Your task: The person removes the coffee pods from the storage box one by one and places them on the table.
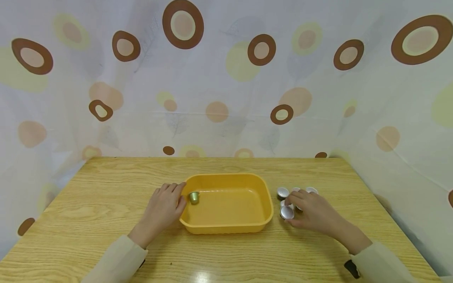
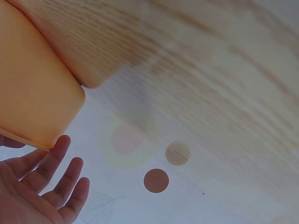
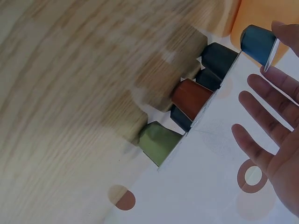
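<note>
My left hand (image 1: 162, 208) grips the left rim of a yellow plastic tub (image 1: 226, 229), with the fingertips at its edge in the left wrist view. Inside the tub, near its left wall, lies one green coffee capsule (image 1: 194, 197). My right hand (image 1: 314, 210) is to the right of the tub and pinches a blue coffee capsule (image 3: 257, 43) between thumb and index finger, its silver lid facing up in the head view. The other fingers stay spread. Beside that hand stand several more capsules, among them a brown one (image 3: 191, 98) and a green one (image 3: 160, 142), lids up.
The tub stands on a wood-grain table (image 1: 88, 220). A white curtain (image 1: 219, 78) with brown and yellow circles hangs behind the table and along both sides. A silver-lidded capsule (image 1: 282, 192) stands close to the tub's right wall.
</note>
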Motion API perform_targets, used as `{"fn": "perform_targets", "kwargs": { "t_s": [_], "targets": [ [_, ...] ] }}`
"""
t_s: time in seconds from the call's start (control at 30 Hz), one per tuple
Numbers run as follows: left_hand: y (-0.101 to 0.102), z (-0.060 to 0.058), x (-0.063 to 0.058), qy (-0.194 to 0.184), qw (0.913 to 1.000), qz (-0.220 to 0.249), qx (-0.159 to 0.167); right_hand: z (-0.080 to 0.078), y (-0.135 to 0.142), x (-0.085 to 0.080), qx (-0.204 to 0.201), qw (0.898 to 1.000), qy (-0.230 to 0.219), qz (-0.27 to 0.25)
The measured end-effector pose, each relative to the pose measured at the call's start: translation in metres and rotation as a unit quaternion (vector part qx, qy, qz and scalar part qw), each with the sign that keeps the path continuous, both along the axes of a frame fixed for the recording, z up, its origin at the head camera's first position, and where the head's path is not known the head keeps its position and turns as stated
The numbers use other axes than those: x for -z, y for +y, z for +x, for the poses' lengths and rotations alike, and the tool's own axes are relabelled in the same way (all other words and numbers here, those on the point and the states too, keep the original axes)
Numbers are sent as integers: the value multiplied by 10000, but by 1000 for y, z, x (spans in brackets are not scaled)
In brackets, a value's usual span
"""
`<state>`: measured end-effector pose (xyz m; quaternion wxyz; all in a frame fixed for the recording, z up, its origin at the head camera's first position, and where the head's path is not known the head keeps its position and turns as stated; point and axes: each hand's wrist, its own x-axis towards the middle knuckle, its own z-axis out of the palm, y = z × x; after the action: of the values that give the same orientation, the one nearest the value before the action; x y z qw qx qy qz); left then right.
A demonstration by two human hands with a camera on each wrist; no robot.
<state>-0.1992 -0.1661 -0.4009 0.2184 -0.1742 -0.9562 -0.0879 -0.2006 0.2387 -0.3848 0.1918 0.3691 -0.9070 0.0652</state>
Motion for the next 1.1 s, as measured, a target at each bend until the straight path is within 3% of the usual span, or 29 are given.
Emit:
{"fn": "perform_targets", "kwargs": {
  "t_s": [1.1],
  "targets": [
    [0,0,-1,8,10000,9,16,13,9,9,-27,9991,359,216]
  ]
}}
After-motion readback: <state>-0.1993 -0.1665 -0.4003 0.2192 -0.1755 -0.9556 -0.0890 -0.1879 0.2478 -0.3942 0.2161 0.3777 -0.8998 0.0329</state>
